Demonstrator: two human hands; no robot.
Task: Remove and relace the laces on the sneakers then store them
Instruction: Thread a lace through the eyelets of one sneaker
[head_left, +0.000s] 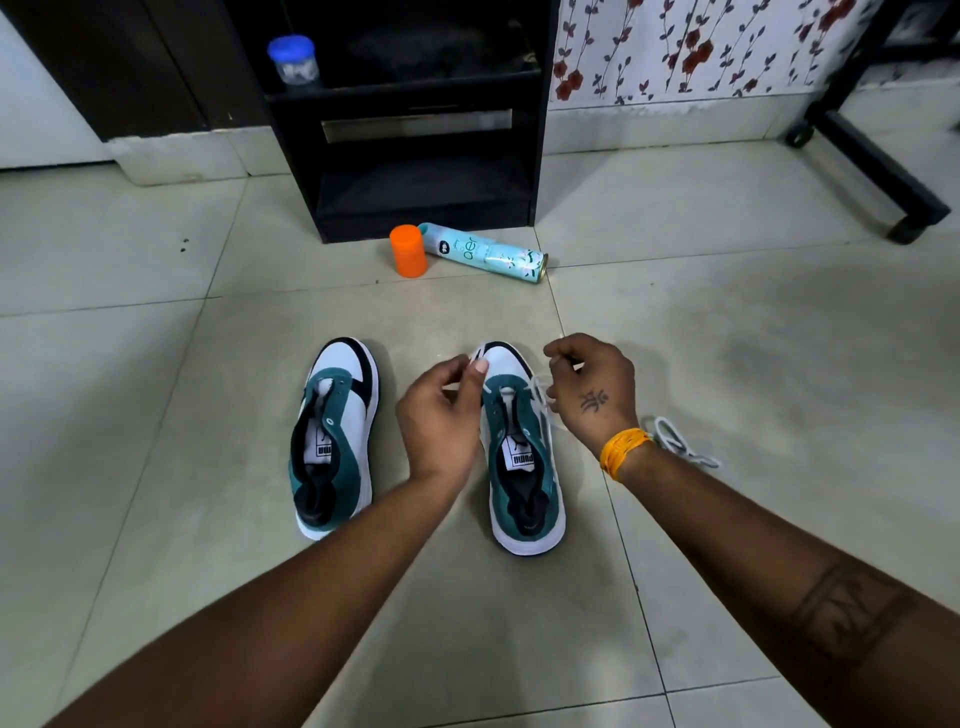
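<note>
Sitting side by side on the pale tiled floor (156, 415), toes toward a black shelf unit (415, 130), are two teal-and-white sneakers. No lace shows on the left sneaker (335, 436). Over the right sneaker (522, 467) both hands hover: the left hand (441, 415) pinches something small between thumb and fingertips, the right hand (595, 389) pinches a white lace (540, 392) threaded near the toe. Another white lace (680, 441) lies on the floor behind the right wrist. An orange cap (409, 250) and a teal spray can (485, 253) rest by the shelf.

Home room: tiled floor (156, 395), floral wallpaper (691, 49), black shelf unit (415, 171), air-freshener can (483, 253)
</note>
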